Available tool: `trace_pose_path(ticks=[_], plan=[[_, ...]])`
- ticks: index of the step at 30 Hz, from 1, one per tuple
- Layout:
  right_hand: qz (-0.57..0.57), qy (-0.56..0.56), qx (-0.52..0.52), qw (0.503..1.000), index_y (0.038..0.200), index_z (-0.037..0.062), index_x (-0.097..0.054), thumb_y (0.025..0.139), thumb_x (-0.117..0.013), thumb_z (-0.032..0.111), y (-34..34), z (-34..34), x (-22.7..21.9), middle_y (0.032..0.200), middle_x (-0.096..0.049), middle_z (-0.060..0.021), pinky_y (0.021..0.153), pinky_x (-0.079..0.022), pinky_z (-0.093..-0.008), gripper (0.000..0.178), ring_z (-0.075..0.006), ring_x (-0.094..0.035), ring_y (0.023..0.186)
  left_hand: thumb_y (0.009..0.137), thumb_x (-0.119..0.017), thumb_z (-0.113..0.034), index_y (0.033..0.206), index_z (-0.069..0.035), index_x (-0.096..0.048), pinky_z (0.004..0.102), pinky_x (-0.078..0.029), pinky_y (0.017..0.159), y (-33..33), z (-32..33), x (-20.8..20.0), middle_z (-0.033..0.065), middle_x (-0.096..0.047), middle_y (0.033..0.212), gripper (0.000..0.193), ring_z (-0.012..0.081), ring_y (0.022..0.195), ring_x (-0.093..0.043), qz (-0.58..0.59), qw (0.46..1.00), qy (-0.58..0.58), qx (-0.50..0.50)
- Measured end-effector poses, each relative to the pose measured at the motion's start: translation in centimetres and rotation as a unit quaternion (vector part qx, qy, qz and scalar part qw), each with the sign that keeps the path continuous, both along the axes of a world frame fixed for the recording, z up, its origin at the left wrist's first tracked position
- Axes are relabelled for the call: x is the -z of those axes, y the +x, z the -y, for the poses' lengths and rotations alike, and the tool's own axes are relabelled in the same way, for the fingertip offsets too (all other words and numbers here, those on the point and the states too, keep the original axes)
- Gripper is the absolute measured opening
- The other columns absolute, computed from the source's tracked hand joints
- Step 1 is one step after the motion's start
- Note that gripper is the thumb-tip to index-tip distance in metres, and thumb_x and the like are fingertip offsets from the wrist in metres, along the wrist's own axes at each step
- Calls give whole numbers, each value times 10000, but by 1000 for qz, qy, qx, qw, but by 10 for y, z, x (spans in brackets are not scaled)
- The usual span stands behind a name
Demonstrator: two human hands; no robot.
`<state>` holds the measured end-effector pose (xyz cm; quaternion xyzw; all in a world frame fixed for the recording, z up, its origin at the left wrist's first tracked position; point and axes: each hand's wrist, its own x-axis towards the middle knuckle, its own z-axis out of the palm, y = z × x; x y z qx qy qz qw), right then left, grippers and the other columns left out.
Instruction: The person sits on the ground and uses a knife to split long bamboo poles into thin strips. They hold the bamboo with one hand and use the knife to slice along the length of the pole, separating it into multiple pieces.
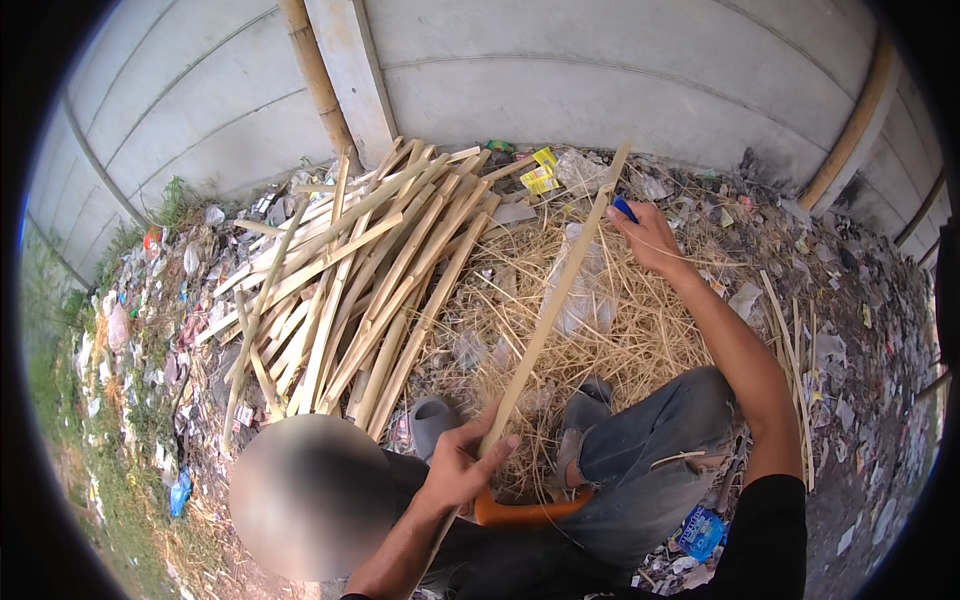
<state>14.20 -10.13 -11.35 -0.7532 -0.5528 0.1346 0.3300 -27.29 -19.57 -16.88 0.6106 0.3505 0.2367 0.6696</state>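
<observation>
A long, pale bamboo strip [555, 305] slants from my lap up toward the wall. Its near part is gripped in my left hand [462, 468], with the thumb along one side. Close to the strip's far end, my right hand [647, 238] is closed around a blue-handled knife [624, 209]; the blade lies against the strip or just beside it and is hard to make out. Thin bamboo shavings [650, 325] lie heaped on the ground beneath the strip and in front of my feet.
A pile of split bamboo strips [350, 270] lies at the left. A few thin strips [790, 350] rest at the right. A grey panel wall [560, 80] stands behind, with bamboo poles [318, 75] against it. Litter covers the ground, including a blue plastic package [702, 532].
</observation>
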Motion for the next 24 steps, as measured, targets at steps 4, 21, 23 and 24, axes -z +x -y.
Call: trace_pose_path(ticks=[4,21,23,24], plan=[[13,62,13,998,926,30,-687,1014,-602,448,-5,7,-3,667,-570,-83,630,-419,-406,436,-212,-513,634,984,-700,-171,1440,80,-510,261,-452,976,-1,-1,2,120,-616,1383,555,84,1137,-546,28,1000,0,3],[35,82,7,996,920,75,-713,956,-702,396,-9,16,-23,682,-644,-73,606,-450,-384,324,-211,-587,621,1002,-620,-90,1523,-45,-470,220,-292,483,-7,-3,2,-87,-469,711,544,20,539,-375,94,971,-216,34],[-177,75,-63,979,941,60,-719,945,-725,383,35,23,-2,654,-605,-45,573,-427,-366,323,-172,-557,612,1006,-604,-76,1535,-61,-457,227,-285,466,-2,-6,8,-85,-441,687,550,26,519,-368,101,966,-232,49],[-287,71,-107,949,951,53,-721,940,-737,377,35,20,0,640,-586,-31,556,-416,-358,324,-152,-541,608,1005,-609,-80,1533,-65,-462,224,-275,468,-3,-5,9,-88,-435,684,548,23,520,-357,104,968,-226,35]])
